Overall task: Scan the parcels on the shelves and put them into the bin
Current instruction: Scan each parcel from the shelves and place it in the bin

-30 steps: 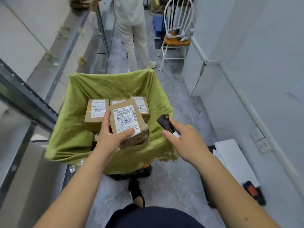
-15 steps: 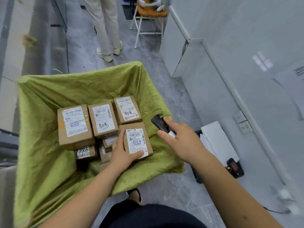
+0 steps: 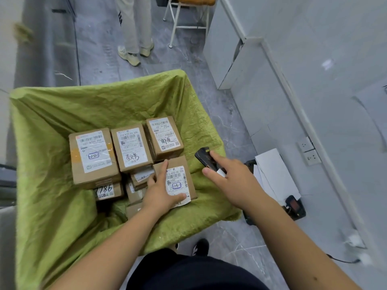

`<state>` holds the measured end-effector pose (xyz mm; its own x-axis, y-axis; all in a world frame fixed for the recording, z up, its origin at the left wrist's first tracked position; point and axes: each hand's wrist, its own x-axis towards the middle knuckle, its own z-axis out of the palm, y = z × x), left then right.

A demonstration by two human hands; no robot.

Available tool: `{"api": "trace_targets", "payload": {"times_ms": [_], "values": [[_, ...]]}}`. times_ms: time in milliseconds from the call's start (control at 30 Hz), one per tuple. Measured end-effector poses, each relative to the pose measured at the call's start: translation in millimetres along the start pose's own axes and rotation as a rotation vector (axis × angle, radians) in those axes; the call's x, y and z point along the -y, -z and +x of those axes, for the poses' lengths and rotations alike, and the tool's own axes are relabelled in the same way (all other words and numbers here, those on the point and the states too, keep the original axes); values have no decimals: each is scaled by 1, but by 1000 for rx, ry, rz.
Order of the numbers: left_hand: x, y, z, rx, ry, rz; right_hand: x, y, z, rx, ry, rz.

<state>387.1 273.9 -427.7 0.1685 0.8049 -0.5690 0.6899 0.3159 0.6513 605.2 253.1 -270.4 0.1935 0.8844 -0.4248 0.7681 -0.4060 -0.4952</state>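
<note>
Left hand (image 3: 161,193) grips a labelled parcel (image 3: 178,181) inside the green-lined bin (image 3: 62,227), touching stacked parcels (image 3: 125,151) at ten o'clock. Right hand (image 3: 232,181) clasps a black scanner (image 3: 204,158) at three o'clock.

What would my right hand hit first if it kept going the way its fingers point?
Probably the green fabric lining on the bin's right wall; the right hand, gripping the black handheld scanner, points up-left toward it. The brown cardboard parcel lies just beyond, though depth is unclear.
</note>
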Motion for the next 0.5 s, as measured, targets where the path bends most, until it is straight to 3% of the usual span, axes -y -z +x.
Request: {"api": "trace_targets", "payload": {"times_ms": [133, 500], "values": [[0, -4, 0, -53, -26, 132, 2, -3, 3, 20, 18, -20], [-2, 1, -19, -190, 3, 160, -7, 6, 16, 83, 95, -76]]}}
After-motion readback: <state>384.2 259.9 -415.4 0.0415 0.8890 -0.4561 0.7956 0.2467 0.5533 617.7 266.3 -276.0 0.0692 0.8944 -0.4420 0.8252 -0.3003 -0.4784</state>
